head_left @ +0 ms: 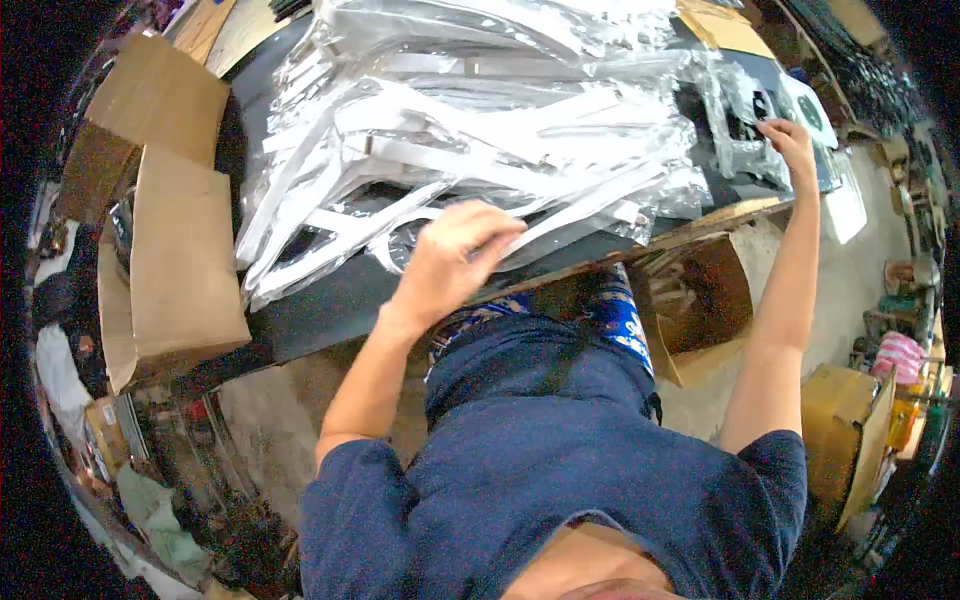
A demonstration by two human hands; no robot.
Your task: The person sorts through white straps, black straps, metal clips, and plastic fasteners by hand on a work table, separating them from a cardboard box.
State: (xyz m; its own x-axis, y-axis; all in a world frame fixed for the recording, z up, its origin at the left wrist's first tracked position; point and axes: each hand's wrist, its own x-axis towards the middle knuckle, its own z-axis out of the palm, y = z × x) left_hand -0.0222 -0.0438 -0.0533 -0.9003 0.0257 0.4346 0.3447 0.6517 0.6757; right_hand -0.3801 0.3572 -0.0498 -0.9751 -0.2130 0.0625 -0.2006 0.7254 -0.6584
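A large pile of white frame-like parts [500,170], wrapped in clear plastic, covers the middle of the dark table. Over the front edge of this pile is my left hand [450,255], its fingers curled and thumb tip close to the fingertips; whatever may be between them I cannot tell. To the right, my right hand [795,150] reaches out with thumb and forefinger pinched at a clear plastic bag [735,110]. Small black parts [758,108] show in that bag, right by the fingertips.
An open cardboard box [185,260] stands on the table's left end. Another open box [700,305] sits below the front edge, near my legs. White panels [848,200] lie past the right end. A carton [845,430] is on the floor at right.
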